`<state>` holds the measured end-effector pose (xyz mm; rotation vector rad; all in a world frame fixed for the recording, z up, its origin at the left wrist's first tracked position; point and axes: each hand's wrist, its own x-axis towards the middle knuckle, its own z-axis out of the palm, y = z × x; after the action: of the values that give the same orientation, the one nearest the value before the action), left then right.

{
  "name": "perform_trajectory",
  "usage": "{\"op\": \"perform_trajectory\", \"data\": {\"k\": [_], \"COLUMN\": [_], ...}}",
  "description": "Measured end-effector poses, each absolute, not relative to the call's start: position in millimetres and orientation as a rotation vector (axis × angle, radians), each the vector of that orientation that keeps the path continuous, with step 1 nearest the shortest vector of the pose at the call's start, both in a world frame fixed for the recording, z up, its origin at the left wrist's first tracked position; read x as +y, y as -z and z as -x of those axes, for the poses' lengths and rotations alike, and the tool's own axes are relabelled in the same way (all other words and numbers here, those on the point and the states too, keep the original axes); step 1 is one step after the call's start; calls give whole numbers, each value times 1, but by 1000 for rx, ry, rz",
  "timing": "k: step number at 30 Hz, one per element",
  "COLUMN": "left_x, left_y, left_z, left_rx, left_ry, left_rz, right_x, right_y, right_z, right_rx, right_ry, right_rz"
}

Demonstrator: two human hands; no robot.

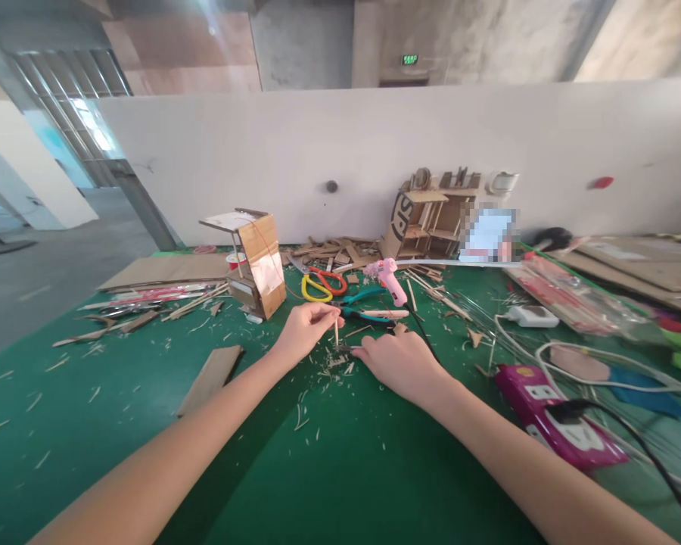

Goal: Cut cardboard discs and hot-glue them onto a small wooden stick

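Observation:
My left hand pinches the top of a thin wooden stick, which stands nearly upright with its lower end down at the table. Close beside it, my right hand is closed on a small metal blade, its tip at the stick's lower end. Most of what the right hand grips is hidden by its fingers. Pale wood shavings lie below the stick. Just beyond the hands are pliers with teal handles, scissors with red and yellow handles and a pink glue gun.
A small cardboard structure stands left of the hands; a larger cardboard shelf is by the wall. A cardboard strip lies near my left forearm. To the right are a magenta power strip, a white adapter and trailing cables.

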<state>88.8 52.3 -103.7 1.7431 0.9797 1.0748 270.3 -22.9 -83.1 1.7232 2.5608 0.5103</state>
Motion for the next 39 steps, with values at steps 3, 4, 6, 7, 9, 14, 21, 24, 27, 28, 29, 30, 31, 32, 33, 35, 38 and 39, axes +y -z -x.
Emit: {"op": "perform_trajectory", "data": {"k": [3, 4, 6, 7, 9, 14, 21, 24, 27, 28, 29, 30, 31, 32, 33, 35, 38, 39], "left_x": [53, 54, 54, 54, 54, 54, 52, 52, 53, 53, 54, 54, 54, 54, 54, 54, 53, 53], "left_y": [105, 106, 106, 106, 106, 108, 105, 103, 104, 105, 105, 106, 107, 108, 108, 108, 107, 107], "left_z": [-89, -89, -89, -89, -89, -88, -88, -88, -87, -87, -87, -87, -87, -87, -87, -88, -88, -88], "left_rx": [985, 981, 974, 973, 973, 965, 957, 986, 998, 993, 988, 983, 976, 965, 952, 925, 929, 940], "left_ry": [-1090, -1095, -1102, -1103, -1101, -1106, -1115, -1127, -1143, -1144, -1141, -1140, -1139, -1140, -1144, -1154, -1162, -1160], "left_rz": [-1744, -1745, -1752, -1758, -1773, -1774, -1823, -1877, -1890, -1879, -1864, -1847, -1833, -1822, -1818, -1819, -1825, -1831], "right_x": [-25, -25, -25, -24, -23, -24, -26, -26, -26, -26, -26, -26, -26, -26, -26, -25, -24, -23], "right_y": [84, 85, 86, 86, 87, 86, 84, 83, 83, 83, 82, 82, 81, 81, 81, 80, 80, 80], "right_z": [-268, -268, -267, -267, -267, -266, -266, -266, -266, -266, -266, -266, -266, -266, -266, -266, -267, -267], "right_rx": [2549, 2542, 2537, 2538, 2540, 2533, 2522, 2516, 2515, 2512, 2508, 2503, 2497, 2490, 2483, 2477, 2486, 2490], "right_ry": [-446, -433, -422, -423, -432, -426, -376, -351, -352, -358, -360, -362, -367, -374, -383, -402, -416, -416], "right_rz": [-1784, -1801, -1820, -1825, -1827, -1847, -1877, -1897, -1932, -1942, -1950, -1958, -1966, -1973, -1981, -1993, -1998, -1999]}}
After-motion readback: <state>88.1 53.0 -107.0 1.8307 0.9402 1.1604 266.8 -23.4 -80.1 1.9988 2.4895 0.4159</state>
